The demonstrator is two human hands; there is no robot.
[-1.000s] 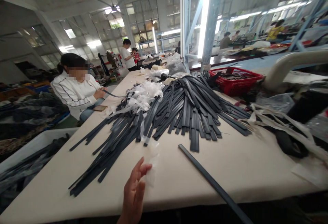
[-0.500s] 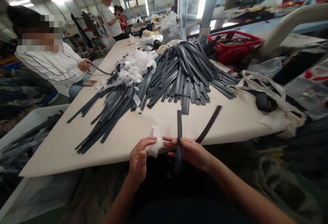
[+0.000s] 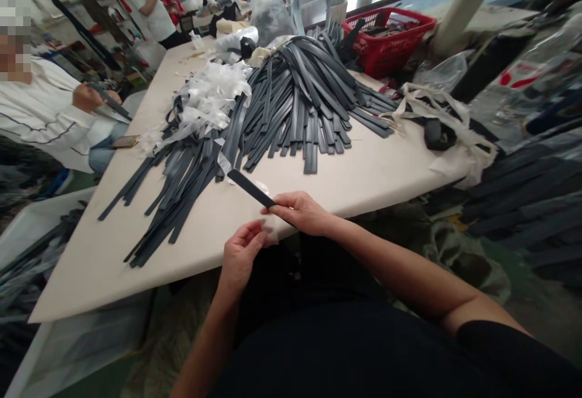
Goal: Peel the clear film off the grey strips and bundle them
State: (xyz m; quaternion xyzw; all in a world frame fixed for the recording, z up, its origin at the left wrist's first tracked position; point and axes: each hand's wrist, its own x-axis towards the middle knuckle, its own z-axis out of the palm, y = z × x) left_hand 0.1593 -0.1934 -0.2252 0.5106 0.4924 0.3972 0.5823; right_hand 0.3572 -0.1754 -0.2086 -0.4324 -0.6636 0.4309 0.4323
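Over the front edge of the table, my right hand [image 3: 302,211] pinches a dark grey flat strip [image 3: 249,187] between thumb and fingers. The strip's free end points up and left, towards the pile. Just below it, my left hand [image 3: 244,250] is closed on a small piece of thin, whitish, see-through film [image 3: 271,234]. Another scrap of pale film [image 3: 262,187] shows partly behind the strip. Beyond my hands lies a large pile of similar dark strips [image 3: 291,104], fanned out across the table. Crumpled white film [image 3: 209,97] is heaped on the pile's left side.
The pale tabletop [image 3: 82,270] runs to a corner at the left. A red basket [image 3: 386,46] stands behind the pile. White cloth ties [image 3: 459,137] hang over the right edge. At the left, a person in a white top [image 3: 54,107] holds a strip; a white bin [image 3: 27,222] stands below.
The strip in my right hand has swung from upright to slanting up-left. My left fingers have closed on the film. The view has shifted, so the table appears further left and higher.
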